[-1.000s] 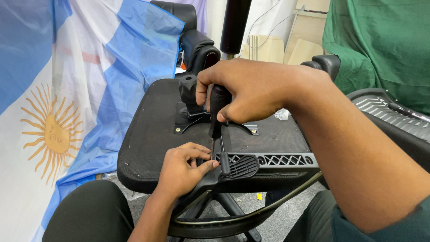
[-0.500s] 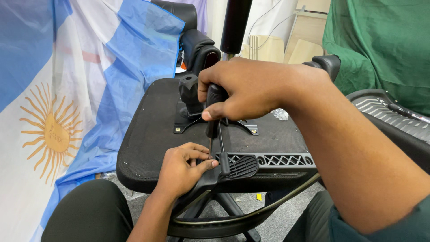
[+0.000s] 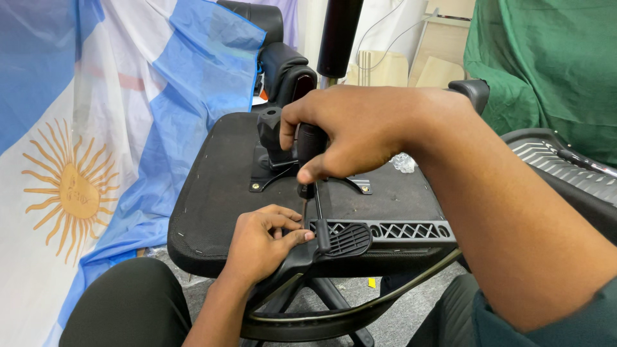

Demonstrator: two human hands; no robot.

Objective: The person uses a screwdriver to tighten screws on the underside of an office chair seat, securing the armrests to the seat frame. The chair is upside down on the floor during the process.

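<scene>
My right hand is shut on the black handle of a screwdriver, held upright with its thin shaft pointing down at the near edge of an upturned black chair seat. The tip meets a black plastic armrest bracket with a lattice pattern. My left hand pinches that bracket right beside the screwdriver tip, fingers touching the shaft area. The screw itself is hidden by my fingers.
A black tilt mechanism is bolted at the seat's middle, with a gas cylinder rising behind. A small clear bag lies on the seat. A blue-and-white sun flag hangs left, green cloth right, a ribbed black panel beside it.
My right hand has shifted its grip and turned a little on the screwdriver handle. The left hand has stayed on the bracket.
</scene>
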